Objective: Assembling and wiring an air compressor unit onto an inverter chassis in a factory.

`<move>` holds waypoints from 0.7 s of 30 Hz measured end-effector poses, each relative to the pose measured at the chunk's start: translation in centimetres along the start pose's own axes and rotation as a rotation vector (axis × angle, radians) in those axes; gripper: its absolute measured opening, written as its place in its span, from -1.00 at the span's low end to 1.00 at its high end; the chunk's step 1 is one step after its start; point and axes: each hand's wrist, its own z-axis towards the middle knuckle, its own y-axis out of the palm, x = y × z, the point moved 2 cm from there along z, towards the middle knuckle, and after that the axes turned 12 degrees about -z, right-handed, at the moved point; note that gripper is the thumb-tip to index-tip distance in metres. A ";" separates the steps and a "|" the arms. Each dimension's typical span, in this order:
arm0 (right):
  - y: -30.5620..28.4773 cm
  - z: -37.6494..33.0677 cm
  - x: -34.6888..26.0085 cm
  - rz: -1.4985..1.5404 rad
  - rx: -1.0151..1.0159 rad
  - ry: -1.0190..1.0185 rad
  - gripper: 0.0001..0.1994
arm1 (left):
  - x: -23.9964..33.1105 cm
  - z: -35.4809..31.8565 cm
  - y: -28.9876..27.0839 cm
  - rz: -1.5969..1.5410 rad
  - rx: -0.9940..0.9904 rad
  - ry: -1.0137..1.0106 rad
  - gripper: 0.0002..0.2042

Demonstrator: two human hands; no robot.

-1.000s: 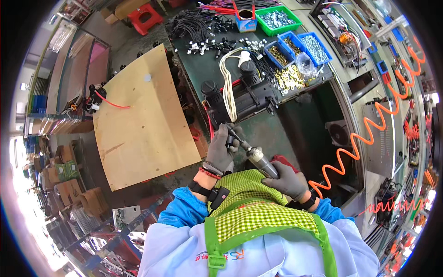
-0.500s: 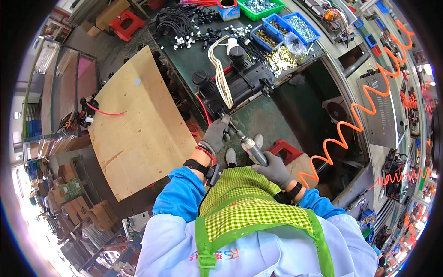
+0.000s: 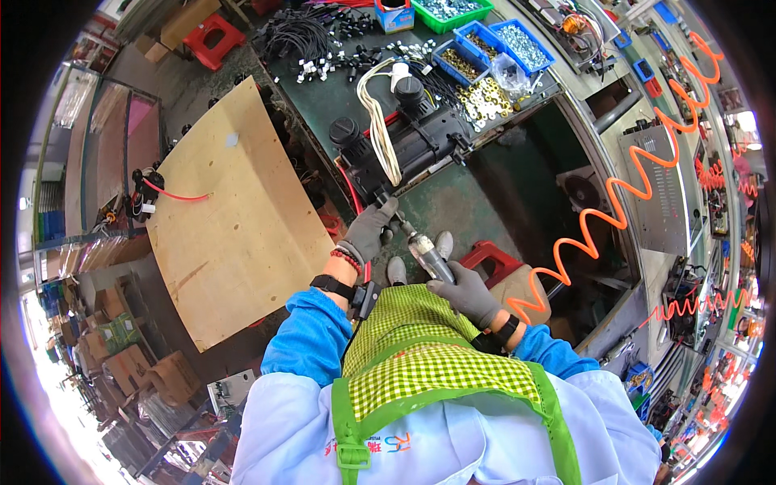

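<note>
My right hand [image 3: 471,297], in a grey glove, is wrapped round the grip of a power screwdriver [image 3: 428,257]. The tool slants up and left, its bit end close to my left hand [image 3: 370,229]. That hand, also gloved in grey, has its fingers curled together at the near left end of a black pump-like unit [image 3: 428,141]; whatever they pinch is hidden. The unit lies at the edge of the dark green worktable [image 3: 319,113], with two round black caps on it. A bundle of cream wires [image 3: 376,121] hangs across it, and a red wire [image 3: 352,187] runs beside its left end.
Blue bins [image 3: 521,44] of small metal parts, loose washers [image 3: 485,101] and black cables [image 3: 295,36] occupy the worktable. A large plywood sheet [image 3: 234,218] stands left. An orange coiled hose [image 3: 598,218] stretches along the right. A red stool [image 3: 489,263] is near my feet.
The whole view has shifted slightly, so the scene sits a little further left. Both hands and the screwdriver keep nearly the same place relative to the black unit.
</note>
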 end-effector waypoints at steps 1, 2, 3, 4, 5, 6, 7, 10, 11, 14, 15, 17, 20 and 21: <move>0.3 0.3 0.1 -0.004 0.018 -0.010 -0.53 | -0.4 0.2 -0.7 -0.012 -0.017 -0.001 -0.68; 0.4 0.3 0.2 -0.007 0.034 -0.019 -0.54 | -0.5 0.1 -1.0 -0.016 -0.016 0.000 -0.68; 0.3 0.4 0.3 -0.011 0.032 -0.019 -0.54 | -0.6 0.1 -1.3 -0.108 -0.026 -0.003 -0.71; 0.2 0.5 0.2 -0.025 0.033 -0.022 -0.54 | -0.8 0.1 -1.5 -0.200 -0.037 -0.006 -0.74; 0.0 0.7 0.2 -0.036 0.038 -0.025 -0.54 | -0.6 0.1 -1.2 -0.201 -0.041 -0.006 -0.74; 0.3 0.8 0.5 -0.038 0.042 -0.025 -0.54 | -0.4 0.0 -0.9 -0.326 -0.078 0.002 -0.76; 0.8 0.9 1.2 -0.007 0.051 -0.044 -0.52 | -0.2 0.0 -0.5 -0.452 -0.116 0.008 -0.79; 0.3 0.2 0.7 0.004 -0.040 0.037 -0.46 | -1.1 0.7 -0.6 -0.394 0.001 0.085 -0.81; 0.2 0.1 0.9 -0.035 -0.005 0.019 -0.46 | -1.3 0.9 -0.8 -0.397 0.095 0.108 -0.80; -0.5 -0.6 1.8 -0.104 0.030 -0.004 -0.45 | -2.1 1.7 -0.4 -0.352 0.269 0.138 -0.77; -0.9 -1.2 2.3 -0.133 0.034 -0.006 -0.44 | -2.1 1.7 -0.3 -0.298 0.293 0.157 -0.74; -1.5 -1.8 2.9 -0.163 0.016 0.004 -0.41 | -2.4 1.2 -0.5 -0.326 0.216 0.148 -0.73; -1.5 -3.4 3.4 -0.154 0.019 -0.007 -0.43 | -3.2 0.3 -0.9 -0.441 0.093 0.111 -0.78; -1.7 -3.8 3.1 -0.169 0.006 0.027 -0.44 | -3.7 -0.3 -1.2 -0.527 0.050 0.079 -0.83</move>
